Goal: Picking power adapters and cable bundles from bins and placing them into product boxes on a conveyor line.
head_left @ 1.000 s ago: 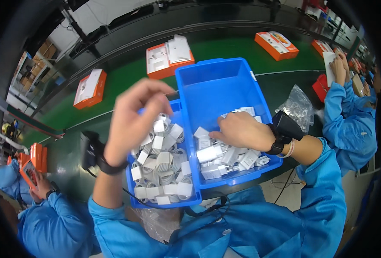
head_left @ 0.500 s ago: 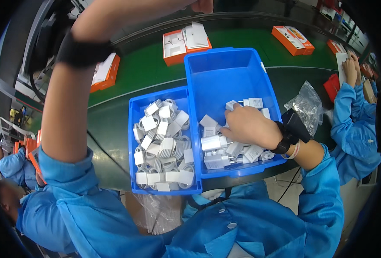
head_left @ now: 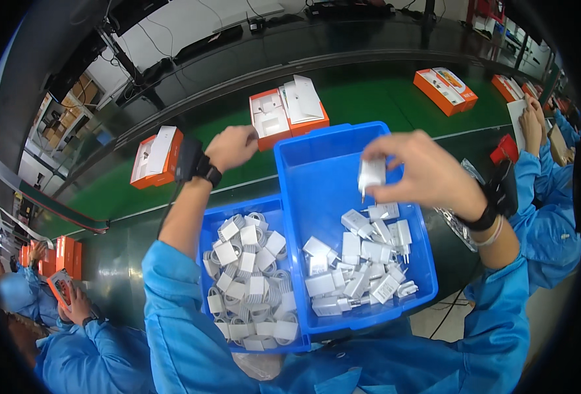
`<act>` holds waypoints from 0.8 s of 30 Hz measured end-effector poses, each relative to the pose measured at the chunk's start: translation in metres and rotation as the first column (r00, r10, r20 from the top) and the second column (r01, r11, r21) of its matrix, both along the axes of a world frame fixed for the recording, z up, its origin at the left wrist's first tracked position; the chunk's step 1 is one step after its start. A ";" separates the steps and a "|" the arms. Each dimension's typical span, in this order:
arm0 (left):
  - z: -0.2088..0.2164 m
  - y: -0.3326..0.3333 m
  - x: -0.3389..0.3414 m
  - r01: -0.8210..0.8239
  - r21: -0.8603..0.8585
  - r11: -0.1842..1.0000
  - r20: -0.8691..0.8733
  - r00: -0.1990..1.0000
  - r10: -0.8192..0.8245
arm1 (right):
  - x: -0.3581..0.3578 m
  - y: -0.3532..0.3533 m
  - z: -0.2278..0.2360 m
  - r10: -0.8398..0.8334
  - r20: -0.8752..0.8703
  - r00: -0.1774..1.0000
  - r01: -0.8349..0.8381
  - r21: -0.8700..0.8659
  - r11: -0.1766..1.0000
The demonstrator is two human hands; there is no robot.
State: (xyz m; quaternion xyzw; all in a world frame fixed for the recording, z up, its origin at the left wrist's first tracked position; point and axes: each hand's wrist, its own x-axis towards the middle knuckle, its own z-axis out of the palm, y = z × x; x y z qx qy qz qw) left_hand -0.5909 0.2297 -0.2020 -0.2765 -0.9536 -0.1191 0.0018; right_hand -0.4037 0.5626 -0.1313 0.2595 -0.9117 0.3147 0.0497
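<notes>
In my right hand is a white plug-in charger, pinched between thumb and fingers with its pins pointing down. It hangs over the right blue bin, whose near half holds a loose pile of white chargers. My left hand reaches out over the green belt. Its curled fingers close at the near left corner of an open orange box with white compartments; the fingertips are partly hidden. Below my left forearm, the left blue bin is full of coiled white cables with white paper bands.
Another open orange box lies left on the green belt, and a third orange box farther right. A clear plastic bag lies beside the right bin. Co-workers in blue sit at both sides, one holding an orange box.
My right hand has lifted a charger out of the pile. My left hand has come down from high in the view to the middle orange box. The view has tilted up.
</notes>
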 end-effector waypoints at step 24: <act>0.008 -0.034 0.172 0.018 -0.211 0.977 0.118 0.993 0.008 | -0.354 -0.102 -0.126 0.142 -0.329 0.934 -0.024 0.336 0.941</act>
